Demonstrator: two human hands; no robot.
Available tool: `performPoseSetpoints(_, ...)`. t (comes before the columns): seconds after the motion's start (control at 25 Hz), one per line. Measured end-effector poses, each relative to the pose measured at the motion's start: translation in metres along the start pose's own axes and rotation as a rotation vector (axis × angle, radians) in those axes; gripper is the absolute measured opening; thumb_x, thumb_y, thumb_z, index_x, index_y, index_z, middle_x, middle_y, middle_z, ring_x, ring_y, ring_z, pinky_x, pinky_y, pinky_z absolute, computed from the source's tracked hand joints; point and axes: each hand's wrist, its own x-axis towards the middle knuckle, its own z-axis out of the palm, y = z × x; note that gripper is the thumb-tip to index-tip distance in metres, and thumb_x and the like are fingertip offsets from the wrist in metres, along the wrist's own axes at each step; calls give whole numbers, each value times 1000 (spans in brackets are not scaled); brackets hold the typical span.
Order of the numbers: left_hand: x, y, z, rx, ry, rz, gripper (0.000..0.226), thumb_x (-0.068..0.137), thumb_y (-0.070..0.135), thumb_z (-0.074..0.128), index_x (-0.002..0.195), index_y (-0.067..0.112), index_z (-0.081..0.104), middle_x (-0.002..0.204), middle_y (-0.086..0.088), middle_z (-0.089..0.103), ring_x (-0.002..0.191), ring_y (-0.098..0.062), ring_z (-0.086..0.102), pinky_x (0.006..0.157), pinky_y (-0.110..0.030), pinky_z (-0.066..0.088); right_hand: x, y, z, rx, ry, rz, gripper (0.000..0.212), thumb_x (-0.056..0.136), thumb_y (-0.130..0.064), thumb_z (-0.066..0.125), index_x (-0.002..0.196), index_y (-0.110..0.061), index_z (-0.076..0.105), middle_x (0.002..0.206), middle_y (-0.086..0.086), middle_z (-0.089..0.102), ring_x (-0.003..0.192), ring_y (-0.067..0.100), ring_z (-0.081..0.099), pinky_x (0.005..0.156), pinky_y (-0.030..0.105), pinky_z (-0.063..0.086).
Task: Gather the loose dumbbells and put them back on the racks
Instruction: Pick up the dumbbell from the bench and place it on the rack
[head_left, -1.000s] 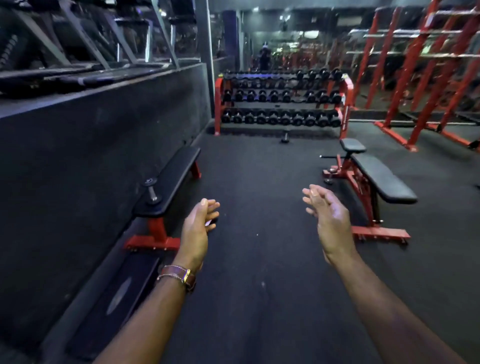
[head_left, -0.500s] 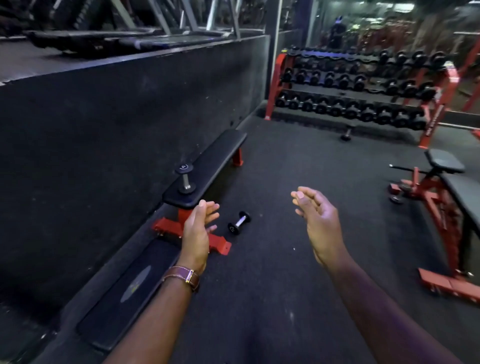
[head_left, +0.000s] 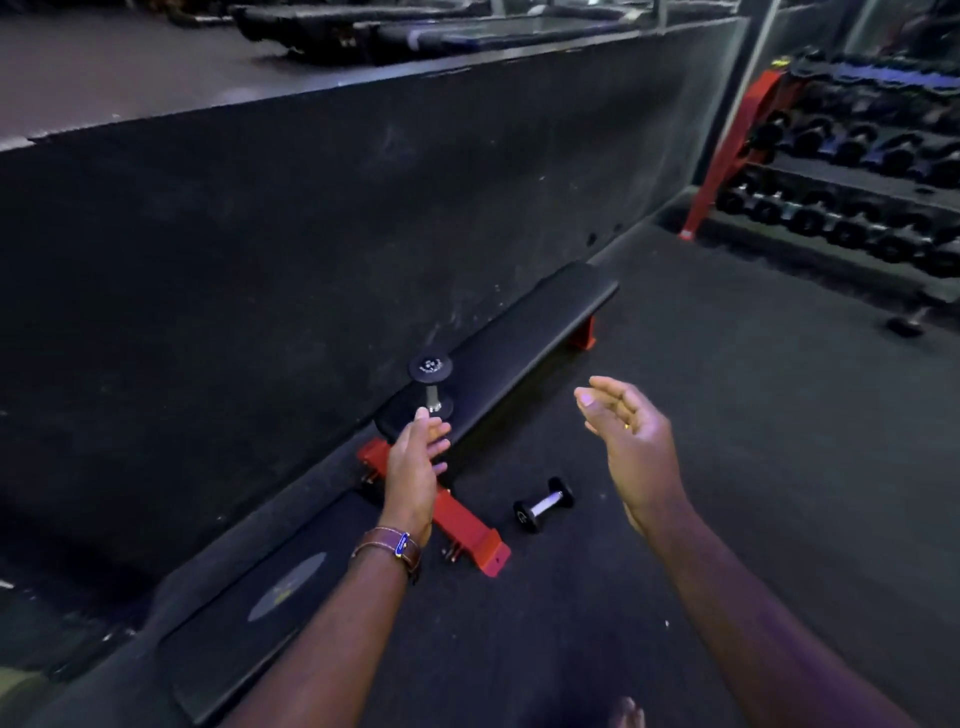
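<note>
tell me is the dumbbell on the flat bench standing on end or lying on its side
Standing on end. The dumbbell rests on its lower head on the flat bench, handle vertical, top head facing up. The left hand is open just below it.

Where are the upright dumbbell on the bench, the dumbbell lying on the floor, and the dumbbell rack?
upright dumbbell (head_left: 430, 368), head view, its top end plate.
floor dumbbell (head_left: 544, 504), head view, its metal handle.
dumbbell rack (head_left: 737, 136), head view, its red side post.
</note>
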Motion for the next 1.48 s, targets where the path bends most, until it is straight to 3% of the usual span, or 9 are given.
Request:
performPoseSetpoints(0.28, 113, -27, 95, -162, 377, -113, 36, 105, 44, 38, 103, 20, 65, 120, -10, 70, 108, -23, 63, 88, -39, 45, 215, 60, 14, -96, -392, 160, 33, 84, -8, 73, 115, -15, 65, 110, 5, 73, 103, 12, 69, 90, 22, 52)
performPoseSetpoints(0.4, 162, -46, 115, -225, 501, -133, 38, 105, 43, 36, 107, 16, 64, 121, -11, 70, 106, -23, 63, 87, -39, 45, 290, 97, 36, -131, -514, 192, 38, 81, 0, 72, 112, -20, 65, 110, 4, 73, 106, 15, 68, 93, 27, 52)
performPoseSetpoints(0.76, 350, -138, 153, -363, 737, -315, 32, 103, 43, 44, 106, 19, 65, 118, -7, 71, 101, -19, 65, 82, -36, 46, 453, 264, 138, -238, -563, 399, 41, 81, 10, 64, 116, -11, 62, 108, 5, 70, 104, 17, 65, 77, 17, 48)
performPoseSetpoints(0.88, 406, -192, 146, -517, 824, -458, 42, 102, 46, 42, 116, 12, 62, 119, -9, 69, 103, -22, 62, 77, -34, 44, 478, 343, 176, -348, -627, 453, 48, 75, 14, 68, 117, -9, 60, 116, 12, 68, 107, 19, 63, 87, 25, 49)
performPoseSetpoints(1.0, 445, -246, 135, -694, 852, -554, 55, 102, 52, 38, 133, 10, 53, 121, -11, 64, 108, -25, 60, 84, -36, 45, 481, 408, 223, -380, -818, 391, 59, 62, 4, 83, 113, -11, 60, 116, 8, 69, 104, 16, 64, 96, 34, 52)
performPoseSetpoints(1.08, 466, -281, 129, -772, 887, -540, 60, 101, 53, 38, 138, 8, 49, 123, -13, 62, 110, -27, 59, 91, -39, 45, 480, 449, 255, -357, -875, 371, 63, 53, -1, 90, 109, -15, 63, 104, -1, 72, 97, 14, 69, 87, 27, 57)
performPoseSetpoints(1.2, 490, -313, 122, -872, 952, -470, 64, 101, 53, 42, 140, 3, 46, 132, -19, 60, 113, -31, 59, 94, -41, 45, 484, 491, 295, -284, -905, 473, 57, 65, 7, 85, 114, -9, 61, 98, -5, 65, 88, 7, 62, 67, 2, 49)
performPoseSetpoints(1.36, 507, -317, 127, -1034, 937, -406, 75, 98, 58, 42, 149, 5, 36, 147, -20, 49, 125, -35, 52, 106, -44, 38, 487, 493, 314, -263, -919, 611, 31, 80, 7, 72, 102, -9, 59, 89, 3, 57, 80, 14, 52, 54, 4, 46)
performPoseSetpoints(1.48, 505, -268, 143, -1231, 875, -201, 68, 92, 65, 41, 141, 20, 54, 142, -13, 59, 131, -34, 53, 110, -51, 36, 494, 451, 304, -208, -946, 558, 32, 68, -9, 81, 97, -5, 67, 99, 8, 68, 92, 21, 59, 84, 31, 55)
